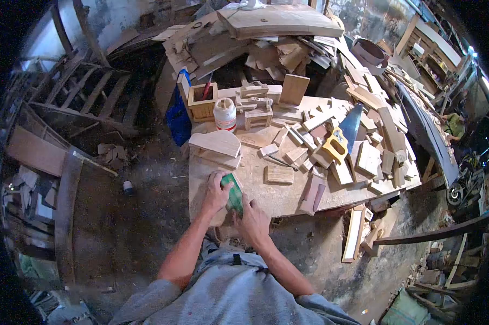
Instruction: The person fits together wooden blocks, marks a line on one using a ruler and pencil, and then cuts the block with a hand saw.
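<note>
A flat green rectangular piece, which looks like sandpaper (233,195), lies at a slant near the front edge of the workbench (201,187). My left hand (216,194) grips its left side, with the thumb on top. On its lower right side, the fingers of my right hand (252,218) are bent around the edge. A thin wooden rim shows beside the green surface; what lies underneath is hidden. Just beyond my hands stands a small wooden piece with a rounded top board (216,143). To the right lies a small wooden block (278,174).
A white jar (225,114) and a wooden box (203,102) stand behind. A yellow-handled handsaw (342,138) rests on heaped wood offcuts (368,160) at the right. A blue bag (178,116) hangs at the left edge. Another person (454,125) is at the far right.
</note>
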